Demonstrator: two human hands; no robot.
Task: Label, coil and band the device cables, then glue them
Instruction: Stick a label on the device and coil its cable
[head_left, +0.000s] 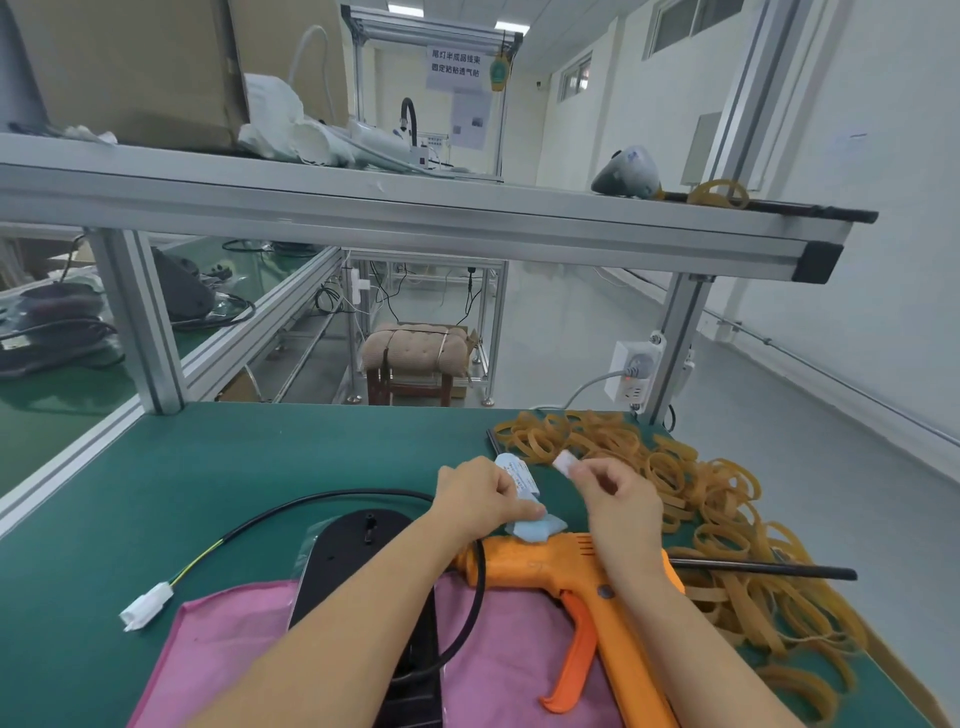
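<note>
Green tabletop (208, 467): left hand (475, 499) grips label sheet (519, 480), right hand (615, 491) fingers pinch small white label (563, 461), near far-right-edge rubber bands (727, 499).

My bench is a green mat (218, 467) edged in aluminium rail; on it, close to me, a pink cloth (228, 629); left of that a white connector (148, 605) ending a black cable (291, 512); along the right side a heap of tan rubber bands (727, 509); a thin black rod (769, 569) lying across them.
</note>
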